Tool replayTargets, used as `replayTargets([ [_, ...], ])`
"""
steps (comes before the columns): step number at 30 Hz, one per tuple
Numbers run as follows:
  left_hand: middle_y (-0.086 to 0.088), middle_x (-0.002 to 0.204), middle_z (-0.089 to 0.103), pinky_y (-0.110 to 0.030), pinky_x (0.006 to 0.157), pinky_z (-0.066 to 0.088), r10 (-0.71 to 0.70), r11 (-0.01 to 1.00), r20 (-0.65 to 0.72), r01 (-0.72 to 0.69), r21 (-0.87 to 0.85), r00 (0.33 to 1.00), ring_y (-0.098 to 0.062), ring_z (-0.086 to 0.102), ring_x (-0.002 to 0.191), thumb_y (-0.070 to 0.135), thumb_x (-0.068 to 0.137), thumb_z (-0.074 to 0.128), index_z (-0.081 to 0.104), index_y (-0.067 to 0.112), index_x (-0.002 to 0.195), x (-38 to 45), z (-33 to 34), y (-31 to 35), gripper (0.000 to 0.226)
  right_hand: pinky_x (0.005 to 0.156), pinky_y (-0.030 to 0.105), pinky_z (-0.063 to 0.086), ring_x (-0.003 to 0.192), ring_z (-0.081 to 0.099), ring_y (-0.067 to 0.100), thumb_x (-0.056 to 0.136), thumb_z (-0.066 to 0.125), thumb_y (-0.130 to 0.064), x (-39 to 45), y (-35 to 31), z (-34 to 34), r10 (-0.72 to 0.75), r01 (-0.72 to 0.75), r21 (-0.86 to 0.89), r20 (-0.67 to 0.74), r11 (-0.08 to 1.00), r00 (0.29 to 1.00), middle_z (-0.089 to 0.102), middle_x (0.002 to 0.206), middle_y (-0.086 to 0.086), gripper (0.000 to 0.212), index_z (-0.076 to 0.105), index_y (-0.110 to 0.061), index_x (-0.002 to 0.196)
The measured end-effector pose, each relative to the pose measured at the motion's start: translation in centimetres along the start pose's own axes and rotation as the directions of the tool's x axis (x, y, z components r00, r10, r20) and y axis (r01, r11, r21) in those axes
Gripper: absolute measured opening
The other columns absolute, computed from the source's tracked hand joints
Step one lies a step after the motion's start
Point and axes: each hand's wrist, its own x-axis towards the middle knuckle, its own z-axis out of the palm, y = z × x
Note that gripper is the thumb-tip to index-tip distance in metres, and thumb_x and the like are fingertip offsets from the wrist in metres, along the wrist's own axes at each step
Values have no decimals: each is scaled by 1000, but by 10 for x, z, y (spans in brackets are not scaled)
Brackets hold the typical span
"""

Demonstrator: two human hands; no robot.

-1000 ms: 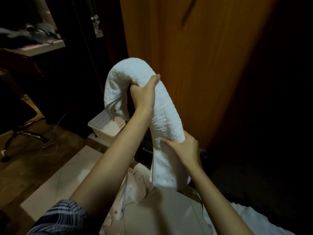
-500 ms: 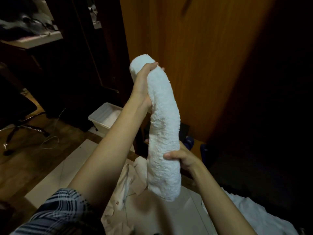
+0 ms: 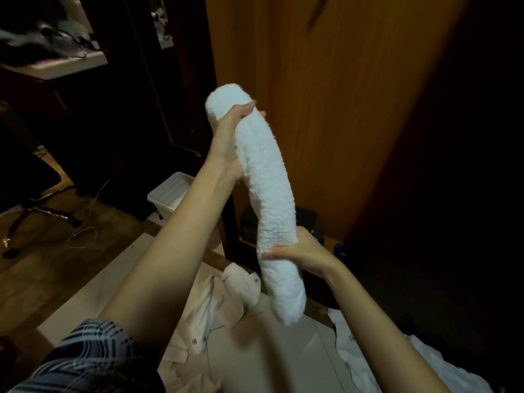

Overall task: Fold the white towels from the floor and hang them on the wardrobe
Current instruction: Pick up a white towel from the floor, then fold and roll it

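Note:
A white towel (image 3: 266, 194), folded into a long narrow bundle, stands nearly upright in the air in front of the brown wooden wardrobe door (image 3: 326, 109). My left hand (image 3: 229, 137) grips it near the top, fingers curled round it. Lower down, my right hand (image 3: 300, 251) grips it, with the bottom end hanging free below. More white cloth (image 3: 425, 361) lies on the floor at the lower right, and a crumpled cream garment (image 3: 226, 299) lies under the towel.
A white plastic bin (image 3: 170, 194) stands on the floor left of the wardrobe. An office chair base (image 3: 37, 214) and a loose cable (image 3: 85, 231) are at the left. A dark desk (image 3: 56, 61) fills the upper left. Pale floor tiles (image 3: 93, 287) lie below.
The towel's draped left half has been brought against the right half, turning an arch into one straight bundle. My left hand moved up and right; my right hand slid lower.

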Motion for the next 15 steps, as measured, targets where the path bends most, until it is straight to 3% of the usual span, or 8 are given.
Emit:
replayTargets([
  [3, 3, 79, 62, -22, 58, 48, 10, 1000, -35, -10, 16, 999, -8, 58, 56, 19, 92, 51, 61, 17, 91, 8, -13, 5, 10, 92, 32, 49, 102, 63, 11, 60, 86, -29, -3, -6, -14, -12, 9, -51, -51, 999, 999, 66, 110, -4, 61, 58, -25, 114],
  [7, 0, 96, 67, -25, 68, 51, 44, 997, -14, -44, -61, 999, -8, 63, 84, 10, 93, 41, 60, 15, 108, 17, -28, 8, 25, 79, 13, 48, 96, 64, -2, 68, 78, -11, -3, -22, -34, 15, -7, -133, 61, 991, 998, 65, 108, -14, 52, 56, -32, 111],
  [9, -5, 100, 68, -27, 79, 50, 40, 988, 12, -37, -149, 999, -12, 65, 93, 6, 92, 36, 60, 13, 109, 20, -34, 10, 30, 76, 13, 49, 94, 65, -2, 68, 78, -8, -5, -34, -45, 37, -20, -173, 93, 985, 995, 67, 106, -12, 49, 59, -28, 109],
  [11, -7, 101, 67, -27, 82, 50, 29, 980, 37, -21, -196, 999, -13, 65, 91, 4, 92, 32, 59, 12, 109, 23, -36, 11, 33, 81, 19, 50, 96, 66, 3, 63, 82, -20, -3, -48, -55, 71, -39, -290, 101, 956, 992, 68, 107, -11, 51, 61, -30, 109],
  [13, -5, 96, 68, -24, 75, 50, 34, 974, 39, -24, -225, 999, -10, 67, 81, 4, 91, 31, 59, 12, 108, 27, -35, 11, 34, 87, 25, 50, 98, 65, 5, 59, 86, -29, 0, -64, -58, 91, -40, -391, 115, 920, 989, 68, 108, -11, 55, 61, -34, 108],
  [15, -3, 88, 71, -23, 67, 51, 41, 954, 29, -30, -297, 999, -9, 67, 72, 4, 90, 32, 60, 11, 108, 31, -29, 13, 34, 92, 28, 49, 105, 63, 7, 56, 85, -33, 5, -78, -54, 82, -24, -364, 146, 931, 986, 66, 114, -10, 64, 59, -32, 115],
])
